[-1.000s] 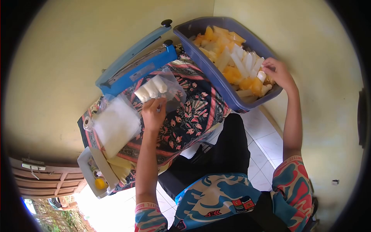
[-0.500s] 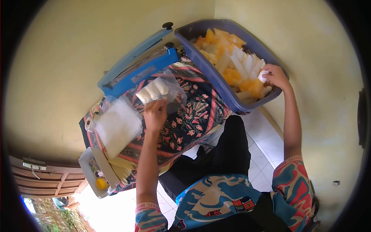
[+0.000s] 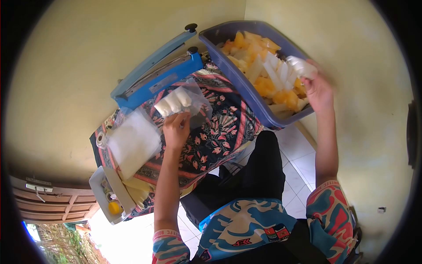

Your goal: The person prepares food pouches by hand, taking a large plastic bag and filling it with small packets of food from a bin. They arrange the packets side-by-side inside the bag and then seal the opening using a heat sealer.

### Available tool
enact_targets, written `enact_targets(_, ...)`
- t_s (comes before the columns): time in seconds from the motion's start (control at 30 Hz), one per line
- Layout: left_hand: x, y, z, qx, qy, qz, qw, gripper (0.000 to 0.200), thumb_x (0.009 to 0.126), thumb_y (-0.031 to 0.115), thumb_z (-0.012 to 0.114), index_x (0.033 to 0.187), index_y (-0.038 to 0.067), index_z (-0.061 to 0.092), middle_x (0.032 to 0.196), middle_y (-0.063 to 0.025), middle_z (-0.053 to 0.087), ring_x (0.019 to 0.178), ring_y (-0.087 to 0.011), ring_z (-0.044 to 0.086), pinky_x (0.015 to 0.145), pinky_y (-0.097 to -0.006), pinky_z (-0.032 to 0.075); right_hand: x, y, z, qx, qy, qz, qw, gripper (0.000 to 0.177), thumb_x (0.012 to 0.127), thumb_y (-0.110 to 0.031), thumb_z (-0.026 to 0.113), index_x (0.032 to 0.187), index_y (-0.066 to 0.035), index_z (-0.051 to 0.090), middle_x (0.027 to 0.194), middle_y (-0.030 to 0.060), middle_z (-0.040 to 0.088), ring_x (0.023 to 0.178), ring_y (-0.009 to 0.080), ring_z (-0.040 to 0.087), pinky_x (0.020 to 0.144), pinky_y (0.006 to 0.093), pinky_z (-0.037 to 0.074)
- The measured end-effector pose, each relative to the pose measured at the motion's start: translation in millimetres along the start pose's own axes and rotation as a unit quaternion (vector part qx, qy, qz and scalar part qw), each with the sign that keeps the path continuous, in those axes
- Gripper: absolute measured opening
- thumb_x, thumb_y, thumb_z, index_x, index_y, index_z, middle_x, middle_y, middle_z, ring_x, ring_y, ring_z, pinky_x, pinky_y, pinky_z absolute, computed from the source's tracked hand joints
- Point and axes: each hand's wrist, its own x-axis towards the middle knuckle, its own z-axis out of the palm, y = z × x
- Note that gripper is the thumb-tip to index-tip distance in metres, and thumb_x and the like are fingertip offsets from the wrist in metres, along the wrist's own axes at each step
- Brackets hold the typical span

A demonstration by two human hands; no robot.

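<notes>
Yellow-walled corner, patterned table [image 3: 220,132], empty bags [image 3: 132,141] at its left edge, blue sealer [image 3: 154,77] along the far edge, left hand [image 3: 176,130] pinching a part-filled bag [image 3: 182,100] mid-table, blue tub [image 3: 239,77] at right, right hand [image 3: 318,91] gripping white sticks [image 3: 301,66] above it.

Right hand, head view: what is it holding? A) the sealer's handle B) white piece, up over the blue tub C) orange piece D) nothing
B: the right hand grips a white piece held above the blue tub, while the left hand pinches the clear bag.
</notes>
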Motion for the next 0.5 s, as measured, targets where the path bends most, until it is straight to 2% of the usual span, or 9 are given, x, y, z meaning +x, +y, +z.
enact_targets(0.1,-1.1,-1.9,1.3,0.002,-0.001,0.004,1.0,0.009,0.078,0.003,0.073,0.084,0.01,0.071,0.061,-0.005,0.056,0.057,-0.0243,0.056,0.059,-0.0371,0.043,-16.8,27.4,56.0,-0.075,-0.013,0.032,0.997,0.042,0.082,0.005,0.063,0.122,0.001,0.052,0.113,0.0194,0.062,0.087,0.0281,0.07,0.081,0.0378,0.061)
enact_targets(0.13,-0.9,-1.8,1.2,-0.001,-0.001,0.002,1.0,0.009,0.078,0.003,0.073,0.084,0.01,0.071,0.061,-0.0051,0.057,0.057,-0.0244,0.056,0.06,-0.0372,0.044,-22.8,34.7,68.2,-0.13,-0.036,0.063,0.989,0.041,0.082,0.008,0.063,0.121,0.001,0.052,0.107,0.0193,0.064,0.08,0.0268,0.071,0.073,0.0364,0.062)
enact_targets(0.17,-0.9,-1.6,1.3,-0.004,0.001,0.0,1.0,0.009,0.078,0.003,0.073,0.085,0.01,0.071,0.061,-0.0052,0.057,0.057,-0.0244,0.056,0.06,-0.0373,0.044,-30.9,38.3,85.1,-0.198,-0.068,0.09,0.974,0.038,0.084,0.004,0.066,0.12,0.001,0.053,0.101,0.0179,0.066,0.072,0.0236,0.071,0.063,0.0328,0.061)
enact_targets(0.2,-1.1,-1.7,1.2,-0.006,0.002,-0.003,1.0,0.009,0.078,0.003,0.073,0.085,0.01,0.071,0.061,-0.0052,0.057,0.057,-0.0244,0.056,0.06,-0.0374,0.044,-35.0,47.4,90.7,-0.241,-0.145,0.1,0.954,0.034,0.087,-0.004,0.07,0.117,0.001,0.056,0.095,0.0158,0.068,0.069,0.0197,0.07,0.056,0.0291,0.059)
enact_targets(0.27,-1.0,-2.5,0.8,-0.008,0.005,-0.003,1.0,0.009,0.078,0.003,0.073,0.085,0.009,0.071,0.061,-0.0054,0.057,0.058,-0.0243,0.057,0.06,-0.0376,0.044,-47.1,70.5,105.5,-0.231,-0.181,0.171,0.941,0.024,0.088,-0.013,0.074,0.103,0.001,0.062,0.084,0.0141,0.069,0.06,0.0155,0.068,0.05,0.0256,0.056)
enact_targets(0.37,-1.5,-3.8,0.8,-0.014,0.005,-0.005,1.0,0.01,0.078,0.003,0.072,0.086,0.009,0.071,0.062,-0.0056,0.059,0.058,-0.024,0.057,0.06,-0.0377,0.045,-63.8,110.5,118.4,-0.104,-0.17,0.346,0.917,0.026,0.093,-0.024,0.067,0.095,0.001,0.062,0.076,0.0115,0.066,0.051,0.0165,0.064,0.042,0.0249,0.052)
enact_targets(0.43,-1.6,-5.6,0.6,-0.012,0.01,0.0,1.0,0.011,0.079,0.003,0.072,0.089,0.009,0.072,0.063,-0.005,0.059,0.057,-0.022,0.056,0.059,-0.0357,0.045,-74.7,147.3,109.3,0.019,-0.122,0.447,0.886,0.022,0.094,-0.022,0.065,0.098,-0.001,0.06,0.079,0.0123,0.067,0.053,0.0176,0.066,0.045,0.0253,0.053)
enact_targets(0.5,-1.2,-6.2,0.7,-0.006,0.022,0.011,1.0,0.014,0.08,0.004,0.073,0.092,0.01,0.074,0.063,-0.0038,0.057,0.056,-0.0182,0.054,0.057,-0.0319,0.045,-81.6,165.8,106.6,0.051,-0.094,0.445,0.889,0.019,0.092,-0.017,0.066,0.102,-0.002,0.058,0.087,0.0129,0.067,0.06,0.0189,0.068,0.052,0.0258,0.056)
